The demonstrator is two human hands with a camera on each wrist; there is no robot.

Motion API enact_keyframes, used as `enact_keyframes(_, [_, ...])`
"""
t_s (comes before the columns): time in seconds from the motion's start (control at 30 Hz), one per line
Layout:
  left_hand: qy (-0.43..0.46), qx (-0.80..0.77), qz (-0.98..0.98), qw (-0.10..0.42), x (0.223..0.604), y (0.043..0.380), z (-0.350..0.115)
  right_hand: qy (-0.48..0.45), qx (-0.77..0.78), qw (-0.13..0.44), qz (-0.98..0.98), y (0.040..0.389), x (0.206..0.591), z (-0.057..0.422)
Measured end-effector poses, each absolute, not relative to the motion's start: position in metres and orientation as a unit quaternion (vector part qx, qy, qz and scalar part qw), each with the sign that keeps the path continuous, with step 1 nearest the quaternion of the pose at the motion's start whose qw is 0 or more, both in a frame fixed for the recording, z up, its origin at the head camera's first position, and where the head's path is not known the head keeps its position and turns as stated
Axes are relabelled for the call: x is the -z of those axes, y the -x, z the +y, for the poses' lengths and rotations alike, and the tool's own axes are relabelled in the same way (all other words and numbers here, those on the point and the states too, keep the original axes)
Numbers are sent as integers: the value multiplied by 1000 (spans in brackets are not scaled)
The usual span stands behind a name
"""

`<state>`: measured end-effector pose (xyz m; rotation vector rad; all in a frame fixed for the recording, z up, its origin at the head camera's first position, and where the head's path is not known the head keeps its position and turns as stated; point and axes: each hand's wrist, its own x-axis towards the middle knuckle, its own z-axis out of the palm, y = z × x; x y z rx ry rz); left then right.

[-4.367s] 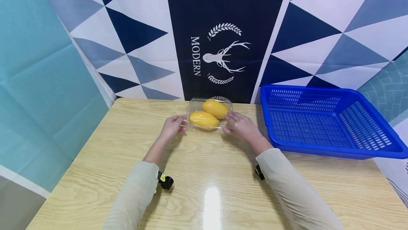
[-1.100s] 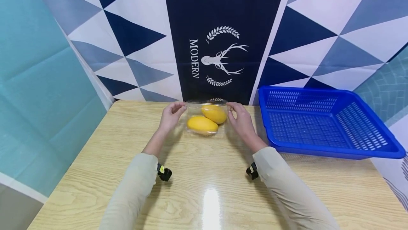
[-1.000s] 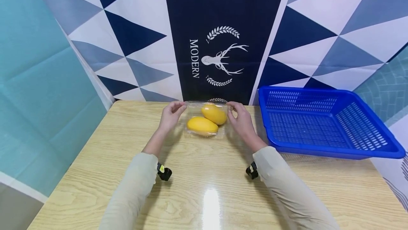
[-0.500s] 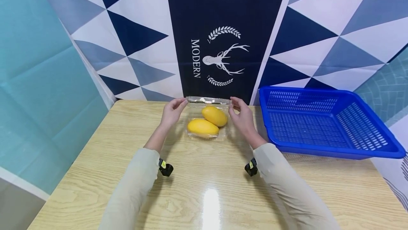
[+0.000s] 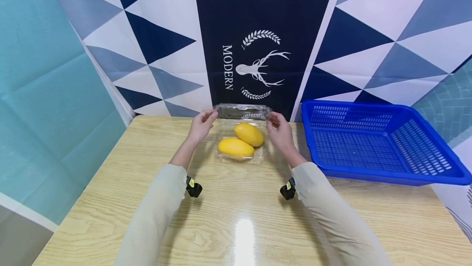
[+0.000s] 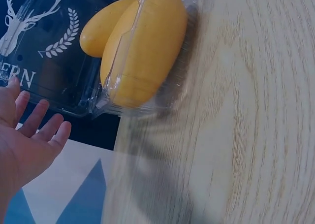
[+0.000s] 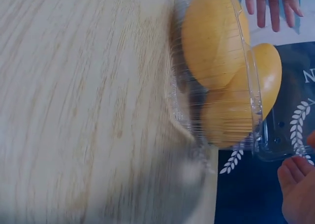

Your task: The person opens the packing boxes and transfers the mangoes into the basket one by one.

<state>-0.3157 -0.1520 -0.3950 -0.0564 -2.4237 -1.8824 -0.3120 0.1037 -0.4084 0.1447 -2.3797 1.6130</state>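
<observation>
A clear plastic clamshell box [image 5: 259,150] rests on the table against the back wall, its lid [image 5: 236,111] swung up and tilted back. Two yellow mangoes lie in its base, the front mango [image 5: 236,147] overlapping the rear mango [image 5: 249,134]. My left hand [image 5: 200,126] pinches the left edge of the lid; in the left wrist view the left hand's [image 6: 34,140] other fingers stretch out behind it. At the lid's right edge, my right hand [image 5: 281,133] holds on with thumb and fingers, and in the right wrist view the right hand [image 7: 299,189] is partly cut off.
A blue perforated plastic basket [image 5: 368,143] stands to the right of the box, close to my right forearm. The wooden table [image 5: 221,225] meets a patterned cloth wall [image 5: 173,61] right behind the box. A teal cloth [image 5: 48,94] hangs on the left.
Both hands have moved from the box's front sides to its back, lifting the lid up and away from me. The lid has tipped back towards the wall, uncovering the mangoes.
</observation>
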Motion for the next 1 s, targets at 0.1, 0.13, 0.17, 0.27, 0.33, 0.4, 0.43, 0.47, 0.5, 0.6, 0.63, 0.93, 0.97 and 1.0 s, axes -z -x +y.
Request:
enact_keyframes(0.1, [20, 592, -806, 14, 397, 320, -151, -42, -556, 122, -821, 315, 412, 106])
enact_keyframes(0.13, [20, 583, -812, 8, 397, 321, -150, -41, -556, 122, -821, 315, 413, 106])
enact_keyframes(0.17, [19, 575, -818, 4, 398, 322, -150, -41, -555, 121, -822, 316, 414, 106])
enact_keyframes(0.27, [18, 560, -828, -4, 400, 325, -149, -42, -553, 117, -824, 317, 415, 107])
enact_keyframes(0.33, [15, 559, -829, -10, 402, 326, -149, -42, -554, 111, -824, 317, 415, 106])
enact_keyframes(0.4, [12, 562, -827, -17, 403, 327, -148, -41, -556, 104, -824, 317, 414, 105])
enact_keyframes(0.43, [12, 563, -826, -20, 404, 327, -149, -41, -557, 100, -824, 317, 414, 105])
enact_keyframes(0.47, [11, 564, -825, -23, 405, 328, -149, -42, -558, 97, -823, 317, 414, 105])
enact_keyframes(0.5, [11, 565, -824, -25, 406, 328, -148, -42, -559, 94, -823, 317, 413, 104])
enact_keyframes(0.6, [19, 573, -819, -21, 408, 329, -148, -41, -559, 88, -824, 317, 414, 104])
enact_keyframes(0.63, [24, 576, -817, -19, 408, 329, -148, -40, -558, 86, -824, 318, 414, 104])
enact_keyframes(0.93, [44, 584, -809, -40, 403, 324, -142, -34, -582, 86, -808, 321, 417, 104])
enact_keyframes(0.97, [44, 584, -810, -42, 402, 324, -141, -35, -585, 84, -806, 322, 418, 104])
enact_keyframes(1.0, [43, 585, -809, -45, 403, 324, -141, -36, -588, 81, -804, 323, 418, 104])
